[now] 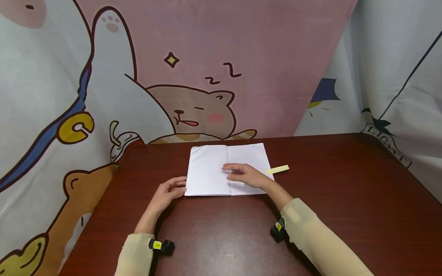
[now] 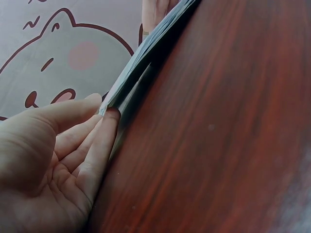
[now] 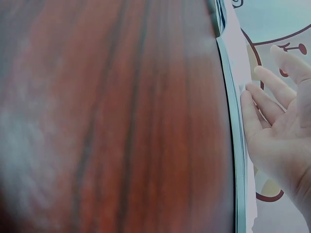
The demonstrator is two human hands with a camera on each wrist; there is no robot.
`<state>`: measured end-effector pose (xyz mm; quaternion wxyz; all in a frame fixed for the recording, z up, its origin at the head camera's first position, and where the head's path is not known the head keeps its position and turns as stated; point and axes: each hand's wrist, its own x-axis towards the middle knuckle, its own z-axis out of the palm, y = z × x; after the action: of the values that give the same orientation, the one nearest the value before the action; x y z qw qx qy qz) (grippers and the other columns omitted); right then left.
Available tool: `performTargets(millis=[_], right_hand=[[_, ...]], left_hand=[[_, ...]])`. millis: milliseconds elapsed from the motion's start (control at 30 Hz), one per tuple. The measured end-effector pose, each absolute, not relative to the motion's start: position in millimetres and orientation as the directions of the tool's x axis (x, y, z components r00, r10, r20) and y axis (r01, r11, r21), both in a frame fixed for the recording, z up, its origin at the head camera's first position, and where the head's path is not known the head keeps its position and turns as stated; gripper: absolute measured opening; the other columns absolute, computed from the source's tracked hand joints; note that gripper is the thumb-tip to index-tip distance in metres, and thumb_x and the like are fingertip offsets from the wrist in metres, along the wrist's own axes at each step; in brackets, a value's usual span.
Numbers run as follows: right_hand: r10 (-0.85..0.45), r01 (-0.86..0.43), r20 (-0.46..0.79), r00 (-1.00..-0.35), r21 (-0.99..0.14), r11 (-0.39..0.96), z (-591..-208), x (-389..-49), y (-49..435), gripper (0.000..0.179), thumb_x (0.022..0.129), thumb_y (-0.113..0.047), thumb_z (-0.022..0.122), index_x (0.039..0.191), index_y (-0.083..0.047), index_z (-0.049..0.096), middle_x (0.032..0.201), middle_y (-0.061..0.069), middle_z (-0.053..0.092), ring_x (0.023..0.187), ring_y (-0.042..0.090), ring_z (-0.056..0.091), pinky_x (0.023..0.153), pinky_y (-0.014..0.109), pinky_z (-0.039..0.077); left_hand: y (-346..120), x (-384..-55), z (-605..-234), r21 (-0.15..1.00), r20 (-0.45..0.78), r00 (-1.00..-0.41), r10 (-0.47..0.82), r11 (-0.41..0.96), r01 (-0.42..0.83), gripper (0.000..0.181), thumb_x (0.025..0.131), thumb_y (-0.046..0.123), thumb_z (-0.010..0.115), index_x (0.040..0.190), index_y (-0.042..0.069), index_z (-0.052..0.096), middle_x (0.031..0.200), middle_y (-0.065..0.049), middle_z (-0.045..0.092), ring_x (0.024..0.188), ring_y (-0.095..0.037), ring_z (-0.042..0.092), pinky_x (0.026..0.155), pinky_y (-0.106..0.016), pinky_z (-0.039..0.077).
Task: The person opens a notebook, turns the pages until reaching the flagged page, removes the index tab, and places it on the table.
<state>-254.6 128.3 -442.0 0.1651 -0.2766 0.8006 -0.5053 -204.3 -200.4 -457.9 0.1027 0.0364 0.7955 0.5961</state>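
Note:
An open notebook (image 1: 208,161) with lined white pages lies on the table, its fold near the middle. At its lower left edge my left hand (image 1: 167,194) pinches the notebook; in the left wrist view the thumb (image 2: 77,112) is above the edge and fingers are beneath it. Over the right page, my right hand (image 1: 248,175) reaches toward the fold, fingers extended and pinching nothing. The right wrist view shows the little-finger side of that hand (image 3: 279,109) against or just above the paper. A pale yellow sticky strip (image 1: 279,169) juts out from the right page's edge.
The dark reddish-brown wooden table (image 1: 221,234) extends around the notebook. Behind it hangs a cloth backdrop (image 1: 276,69) with cartoon animals. Black wrist cameras sit at the left cuff (image 1: 138,249) and the right cuff (image 1: 300,218).

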Motion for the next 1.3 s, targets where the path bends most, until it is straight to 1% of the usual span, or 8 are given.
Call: performTargets(millis=[133,433,667,733,833,967,1067,1300], right_hand=[[-0.609,-0.273,0.008,-0.793,-0.898,0.344,-441.4,-256.1,127.4,0.044,0.099,-0.018,0.062,0.14,-0.003,0.056,0.155,0.015,0.045,0.143,0.033,0.042,0.116,0.049,0.038],[-0.597,-0.272,0.009,-0.802,-0.896,0.352,-441.4,-256.6,126.5,0.043,0.099,-0.017,0.062,0.139,-0.004,0.057,0.152,0.015,0.048,0.141,0.033,0.045,0.115,0.048,0.04],[-0.528,-0.231,0.035,-0.848,-0.922,0.31,-441.3,-257.1,133.5,0.039,0.1,-0.014,0.059,0.137,-0.001,0.058,0.143,0.018,0.057,0.134,0.034,0.052,0.111,0.047,0.045],[-0.508,-0.239,0.062,-0.859,-0.927,0.29,-441.1,-258.8,137.7,0.038,0.1,-0.012,0.059,0.135,0.002,0.058,0.141,0.021,0.058,0.132,0.036,0.054,0.11,0.043,0.047],[-0.472,-0.251,0.099,-0.876,-0.929,0.271,-439.5,-261.2,145.7,0.036,0.099,-0.008,0.058,0.133,0.004,0.059,0.138,0.024,0.059,0.128,0.038,0.057,0.105,0.03,0.049],[-0.42,-0.267,0.128,-0.898,-0.919,0.291,-438.0,-265.2,157.4,0.033,0.098,-0.006,0.059,0.13,0.004,0.062,0.134,0.023,0.062,0.126,0.038,0.058,0.097,0.015,0.047],[-0.39,-0.28,0.141,-0.91,-0.902,0.327,-436.9,-267.8,165.8,0.031,0.098,-0.007,0.061,0.127,0.002,0.064,0.131,0.022,0.065,0.124,0.036,0.059,0.093,0.01,0.045],[-0.343,-0.265,0.146,-0.928,-0.906,0.33,-433.2,-270.9,183.7,0.029,0.097,-0.006,0.061,0.125,0.003,0.065,0.128,0.024,0.065,0.122,0.036,0.06,0.09,0.008,0.045]], left_hand=[[-201.0,-204.2,-456.4,0.944,-0.119,-0.979,0.168,0.325,-0.059,0.049,0.092,0.013,0.071,0.138,0.005,0.057,0.131,-0.023,0.063,0.097,-0.013,0.067,0.08,-0.017,0.055],[-200.2,-204.4,-452.9,0.928,-0.101,-0.98,0.172,0.372,-0.03,0.053,0.09,0.014,0.074,0.138,0.003,0.054,0.128,-0.023,0.064,0.097,-0.018,0.066,0.077,-0.018,0.053],[-198.1,-202.3,-454.2,0.935,-0.112,-0.976,0.189,0.352,-0.039,0.053,0.09,0.01,0.073,0.138,0.001,0.052,0.125,-0.024,0.063,0.092,-0.015,0.063,0.075,-0.018,0.053],[-197.4,-202.2,-454.5,0.934,-0.115,-0.976,0.186,0.353,-0.042,0.053,0.09,0.01,0.073,0.138,0.001,0.052,0.125,-0.024,0.063,0.092,-0.015,0.063,0.075,-0.018,0.053],[-196.8,-202.8,-454.8,0.932,-0.116,-0.977,0.18,0.359,-0.045,0.053,0.09,0.01,0.073,0.138,0.001,0.052,0.124,-0.023,0.063,0.093,-0.014,0.063,0.075,-0.018,0.053],[-197.1,-203.6,-455.2,0.932,-0.116,-0.978,0.174,0.361,-0.046,0.052,0.09,0.01,0.073,0.137,0.002,0.052,0.125,-0.023,0.063,0.093,-0.015,0.063,0.075,-0.018,0.053],[-197.8,-203.6,-455.3,0.933,-0.113,-0.978,0.175,0.358,-0.044,0.052,0.09,0.009,0.073,0.138,0.002,0.052,0.124,-0.023,0.063,0.093,-0.014,0.063,0.075,-0.018,0.053],[-199.0,-204.1,-456.3,0.935,-0.102,-0.978,0.184,0.352,-0.031,0.052,0.09,0.008,0.073,0.137,0.001,0.052,0.124,-0.024,0.063,0.092,-0.014,0.063,0.075,-0.018,0.053]])
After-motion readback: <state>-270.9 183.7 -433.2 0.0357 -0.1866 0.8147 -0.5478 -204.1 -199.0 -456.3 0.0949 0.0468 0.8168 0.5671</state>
